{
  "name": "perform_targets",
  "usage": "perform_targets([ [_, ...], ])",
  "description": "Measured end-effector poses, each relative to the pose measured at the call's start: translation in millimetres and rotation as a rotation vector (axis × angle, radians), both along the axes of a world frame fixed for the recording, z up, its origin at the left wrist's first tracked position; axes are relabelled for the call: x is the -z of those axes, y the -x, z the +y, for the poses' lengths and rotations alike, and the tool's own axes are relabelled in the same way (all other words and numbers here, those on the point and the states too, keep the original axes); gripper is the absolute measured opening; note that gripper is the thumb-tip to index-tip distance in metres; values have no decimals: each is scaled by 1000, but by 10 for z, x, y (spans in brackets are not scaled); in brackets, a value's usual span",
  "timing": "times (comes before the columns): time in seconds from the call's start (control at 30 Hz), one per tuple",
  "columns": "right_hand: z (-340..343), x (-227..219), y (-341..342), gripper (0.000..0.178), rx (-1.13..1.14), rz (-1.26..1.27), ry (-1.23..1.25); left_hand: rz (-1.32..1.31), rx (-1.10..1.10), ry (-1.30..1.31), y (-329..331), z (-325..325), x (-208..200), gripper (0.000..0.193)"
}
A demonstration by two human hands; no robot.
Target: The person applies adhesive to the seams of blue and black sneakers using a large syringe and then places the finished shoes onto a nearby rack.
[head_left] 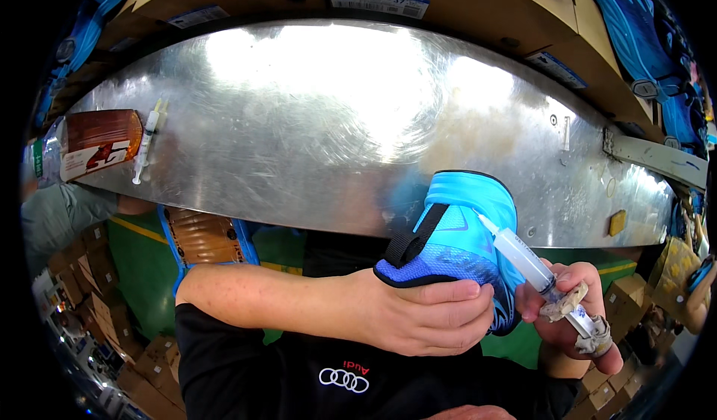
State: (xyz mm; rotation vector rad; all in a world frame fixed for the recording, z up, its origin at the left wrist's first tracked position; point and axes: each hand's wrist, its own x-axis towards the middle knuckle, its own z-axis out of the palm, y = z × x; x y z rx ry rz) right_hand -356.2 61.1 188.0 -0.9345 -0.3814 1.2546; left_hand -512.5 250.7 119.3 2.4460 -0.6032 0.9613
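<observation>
My left hand point(426, 312) is closed round the side of a blue shoe point(463, 233), holding it tilted at the near edge of the metal table. The shoe has a black pull loop and a dark collar edge. In my right hand point(567, 308) is a syringe point(526, 259) with a clear barrel, its tip at the shoe's upper below the collar. Off-white wrapping point(571, 300) covers parts of the plunger end near my fingers. Whether the tip presses into the shoe or only rests against it, I cannot tell.
The metal table point(299, 144) curves across, with shoe boxes point(463, 5) along its far edge. At left lie an amber bottle point(104, 140) and a second syringe point(147, 140). A yellow block point(617, 223) sits at right. Another person's sleeve point(63, 215) shows at left.
</observation>
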Motion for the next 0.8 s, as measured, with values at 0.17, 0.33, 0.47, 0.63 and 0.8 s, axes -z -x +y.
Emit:
perform_targets([
  [0.17, -40, -47, -14, 114, 6, -41, 36, 9, 0, -13, 2, 5, -17, 21],
  [0.33, -117, -68, -1, 112, 2, -59, -9, 29, 6, -30, 6, 5, -35, 22],
  [0.47, -228, -65, -18, 111, -27, -78, -33, 54, -18, -50, 11, -12, -72, 23],
  [0.63, -442, -147, 96, 111, -4, -43, 30, 69, -4, -69, -2, -9, -100, 24],
  [0.8, -655, -105, 157, 114, -4, -42, 26, 104, -9, -96, -11, -7, -147, 24],
])
